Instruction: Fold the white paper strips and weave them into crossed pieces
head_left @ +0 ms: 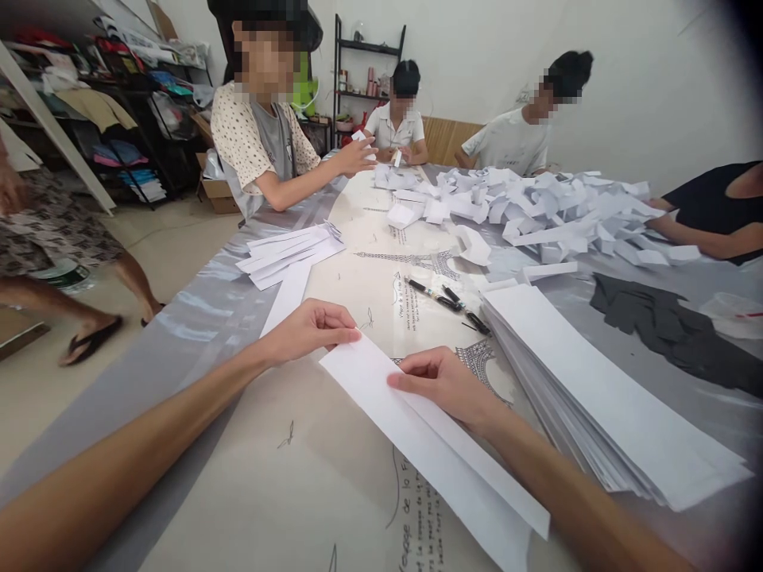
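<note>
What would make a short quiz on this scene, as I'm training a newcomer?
1. True or false: the left hand and the right hand touch the same sheet.
2. In this view, the stack lies on which side of the pens? A) left B) right C) beneath them
3. Fill the gap: printed on the tablecloth is a lattice ____.

Key: 1. True. 2. B. 3. Tower.
</note>
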`<act>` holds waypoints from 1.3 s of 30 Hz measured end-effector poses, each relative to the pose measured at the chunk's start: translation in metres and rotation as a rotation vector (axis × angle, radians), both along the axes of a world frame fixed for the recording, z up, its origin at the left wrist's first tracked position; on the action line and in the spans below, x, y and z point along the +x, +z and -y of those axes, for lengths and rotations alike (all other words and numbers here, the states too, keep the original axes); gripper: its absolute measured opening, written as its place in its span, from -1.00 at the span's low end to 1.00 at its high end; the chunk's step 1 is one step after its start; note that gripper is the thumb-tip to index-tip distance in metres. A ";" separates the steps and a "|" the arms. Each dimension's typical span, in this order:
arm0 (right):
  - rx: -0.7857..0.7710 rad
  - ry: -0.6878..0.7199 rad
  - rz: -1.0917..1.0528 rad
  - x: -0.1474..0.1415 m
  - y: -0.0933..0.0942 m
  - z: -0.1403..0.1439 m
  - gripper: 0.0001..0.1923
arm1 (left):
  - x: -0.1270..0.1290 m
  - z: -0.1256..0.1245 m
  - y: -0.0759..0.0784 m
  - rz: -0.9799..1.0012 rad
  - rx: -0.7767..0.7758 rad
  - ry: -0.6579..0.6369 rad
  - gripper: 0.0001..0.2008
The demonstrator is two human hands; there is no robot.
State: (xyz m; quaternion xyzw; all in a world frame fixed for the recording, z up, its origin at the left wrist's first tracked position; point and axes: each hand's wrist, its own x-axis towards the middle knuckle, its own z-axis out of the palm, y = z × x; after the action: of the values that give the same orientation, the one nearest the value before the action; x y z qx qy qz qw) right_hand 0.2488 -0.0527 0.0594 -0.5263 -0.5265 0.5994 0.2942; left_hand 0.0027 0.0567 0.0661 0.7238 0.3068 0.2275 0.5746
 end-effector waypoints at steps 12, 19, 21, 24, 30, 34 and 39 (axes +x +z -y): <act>0.292 -0.005 0.151 -0.011 -0.002 0.000 -0.64 | 0.006 0.010 -0.007 0.023 0.040 -0.091 -0.74; 0.298 -0.024 0.160 -0.012 0.000 0.003 -0.59 | 0.009 0.014 -0.009 0.036 0.051 -0.090 -0.74; 0.310 -0.049 0.144 -0.014 0.000 0.003 -0.63 | 0.010 0.015 -0.009 0.041 0.055 -0.095 -0.73; 0.371 -0.071 0.148 -0.016 0.001 0.002 -0.66 | 0.012 0.017 -0.008 0.051 0.043 -0.111 -0.74; 0.389 -0.046 0.143 -0.017 -0.002 0.003 -0.66 | 0.011 0.018 -0.004 0.043 -0.002 -0.144 -0.76; 0.354 0.001 0.108 -0.019 -0.004 0.005 -0.64 | 0.007 0.015 0.002 -0.046 -0.093 -0.256 -0.77; 0.356 0.015 0.104 -0.023 -0.006 0.005 -0.62 | 0.006 0.014 0.002 -0.067 -0.072 -0.280 -0.74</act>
State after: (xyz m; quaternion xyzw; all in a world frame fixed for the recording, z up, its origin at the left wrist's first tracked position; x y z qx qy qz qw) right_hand 0.2254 -0.0580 0.0535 -0.4923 -0.6428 0.4709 0.3503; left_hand 0.0091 0.0431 0.0679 0.7456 0.2299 0.1095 0.6158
